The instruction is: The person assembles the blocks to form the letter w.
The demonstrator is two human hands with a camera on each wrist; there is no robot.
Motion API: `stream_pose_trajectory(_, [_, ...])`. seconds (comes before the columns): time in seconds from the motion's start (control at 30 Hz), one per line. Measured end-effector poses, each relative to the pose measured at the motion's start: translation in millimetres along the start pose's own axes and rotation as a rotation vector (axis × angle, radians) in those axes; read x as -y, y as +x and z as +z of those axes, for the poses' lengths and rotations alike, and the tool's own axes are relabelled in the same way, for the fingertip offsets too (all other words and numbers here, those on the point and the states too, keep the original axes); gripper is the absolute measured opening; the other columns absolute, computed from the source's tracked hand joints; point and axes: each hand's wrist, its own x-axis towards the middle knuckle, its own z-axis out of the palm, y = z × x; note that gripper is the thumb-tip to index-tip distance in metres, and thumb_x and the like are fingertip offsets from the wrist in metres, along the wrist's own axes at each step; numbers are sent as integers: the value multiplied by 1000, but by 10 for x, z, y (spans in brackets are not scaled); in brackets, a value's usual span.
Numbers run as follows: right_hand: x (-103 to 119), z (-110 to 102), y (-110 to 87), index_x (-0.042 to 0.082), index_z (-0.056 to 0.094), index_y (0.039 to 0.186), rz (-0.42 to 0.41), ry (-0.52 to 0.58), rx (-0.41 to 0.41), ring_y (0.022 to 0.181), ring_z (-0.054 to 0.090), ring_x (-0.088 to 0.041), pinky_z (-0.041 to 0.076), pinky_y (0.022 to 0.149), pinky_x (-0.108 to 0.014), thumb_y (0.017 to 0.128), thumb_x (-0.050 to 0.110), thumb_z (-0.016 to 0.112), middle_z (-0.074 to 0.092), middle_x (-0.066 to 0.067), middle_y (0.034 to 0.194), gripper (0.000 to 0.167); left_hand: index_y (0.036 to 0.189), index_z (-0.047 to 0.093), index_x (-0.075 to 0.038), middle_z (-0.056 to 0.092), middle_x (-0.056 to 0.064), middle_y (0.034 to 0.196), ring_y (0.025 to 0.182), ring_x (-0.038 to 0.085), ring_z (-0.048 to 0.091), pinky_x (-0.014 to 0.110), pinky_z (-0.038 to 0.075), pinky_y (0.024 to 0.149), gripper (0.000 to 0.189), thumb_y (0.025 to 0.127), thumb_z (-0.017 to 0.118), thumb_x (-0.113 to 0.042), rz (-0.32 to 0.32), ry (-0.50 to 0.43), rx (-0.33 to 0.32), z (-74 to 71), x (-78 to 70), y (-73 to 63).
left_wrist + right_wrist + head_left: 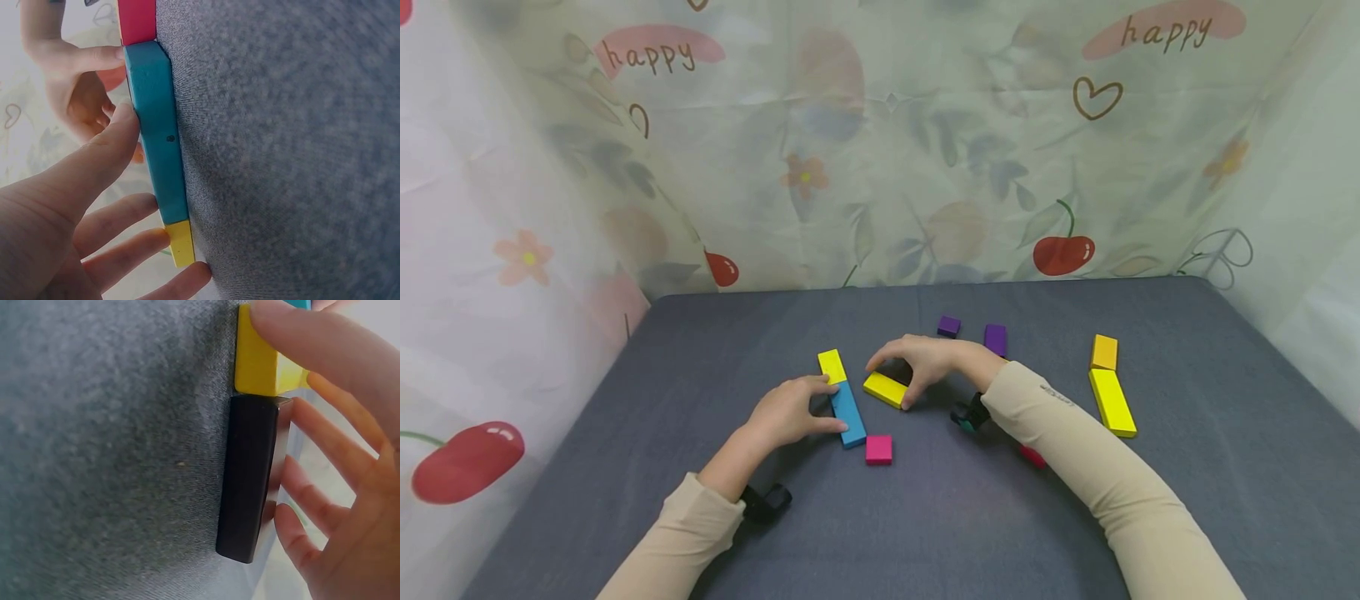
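My left hand holds a blue block, thumb by its near end and fingers by its far end. In the left wrist view, the thumb rests against the blue block's edge. A short yellow block adjoins the blue one's far end, and a pink block sits beside its near end. To the right, my right hand grips a long yellow block lying slantwise, apart from the blue one. In the right wrist view, my thumb touches the yellow block, and a dark block appears below it.
Two purple blocks, one small and one longer, lie beyond my right wrist. A red block is partly covered by the right sleeve. Farther right, an orange-yellow block adjoins a long yellow block. Patterned cloth surrounds the grey table.
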Motion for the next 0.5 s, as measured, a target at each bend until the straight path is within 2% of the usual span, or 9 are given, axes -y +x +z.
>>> stream_pose_trajectory(0.33, [11, -18, 23, 21, 48, 136, 44, -36, 36, 129, 38, -26, 26, 112, -49, 76, 22, 77, 45, -4, 142, 66, 130, 56, -11, 50, 10, 140, 129, 32, 46, 51, 42, 102, 64, 75, 76, -39, -5, -3, 4, -2, 0, -1])
stream_pose_trajectory(0.5, [17, -21, 29, 21, 49, 135, 52, -41, 37, 128, 38, -26, 27, 112, -48, 76, 22, 77, 45, -4, 141, 65, 130, 56, -11, 50, 10, 140, 129, 32, 47, 51, 42, 102, 64, 76, 75, -39, -3, 0, -1, -2, 1, -1])
